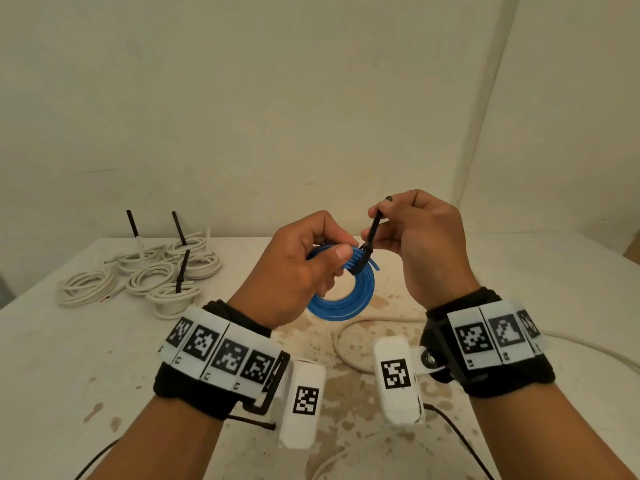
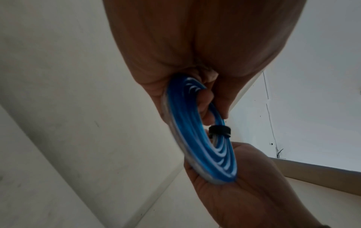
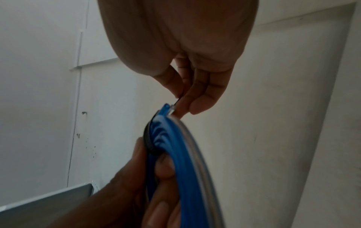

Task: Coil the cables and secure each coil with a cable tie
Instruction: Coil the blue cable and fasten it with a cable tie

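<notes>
A blue cable coil (image 1: 346,299) hangs in the air above the table, and my left hand (image 1: 304,268) grips its upper left side with thumb over the strands. A black cable tie (image 1: 369,247) wraps the coil at its top right. My right hand (image 1: 408,233) pinches the tie's free tail and holds it upward. In the left wrist view the blue coil (image 2: 197,138) runs from the left hand (image 2: 207,98) down to the right palm, with the tie (image 2: 219,130) looped round it. In the right wrist view the right hand (image 3: 187,95) pinches the tail above the coil (image 3: 185,162).
Several white cable coils (image 1: 149,275) lie at the back left of the stained white table (image 1: 69,375), three with black ties sticking up. A loose white cable (image 1: 349,341) curves across the table beneath my hands. Bare walls stand behind and to the right.
</notes>
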